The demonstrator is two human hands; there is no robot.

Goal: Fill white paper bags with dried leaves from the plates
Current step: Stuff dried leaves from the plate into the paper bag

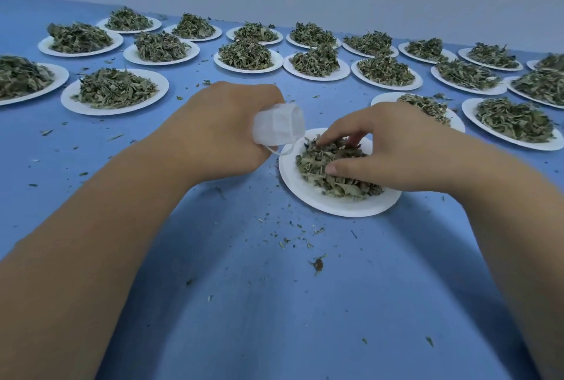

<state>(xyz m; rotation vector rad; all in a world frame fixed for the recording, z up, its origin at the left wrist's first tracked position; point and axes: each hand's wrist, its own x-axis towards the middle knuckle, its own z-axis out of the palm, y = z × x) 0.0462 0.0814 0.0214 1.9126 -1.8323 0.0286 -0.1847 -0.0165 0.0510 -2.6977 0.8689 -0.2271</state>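
Gathering step: leaves being taken up for bagging.
The left hand (pixel 232 126) grips the white paper bag (pixel 279 129), its mouth tilted toward the plate (pixel 345 207) at mid-worktop (pixel 274 303). The right hand (pixel 406 150) has its fingers (pixel 341 132) curled round dried leaves (pixel 332 172) heaped there. Bag contents are not visible. The next move likely calls for carrying the pinch to the mouth without spillage. Heaped plates (pixel 91 109) line the far edge.

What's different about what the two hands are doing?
The left hand is closed in a fist around a white paper bag, while the right hand holds no bag and its fingers spread over the dried leaves. The left hand is beside the plate; the right hand is on top of its pile, pinching leaves. Both are bare and work over the blue table.
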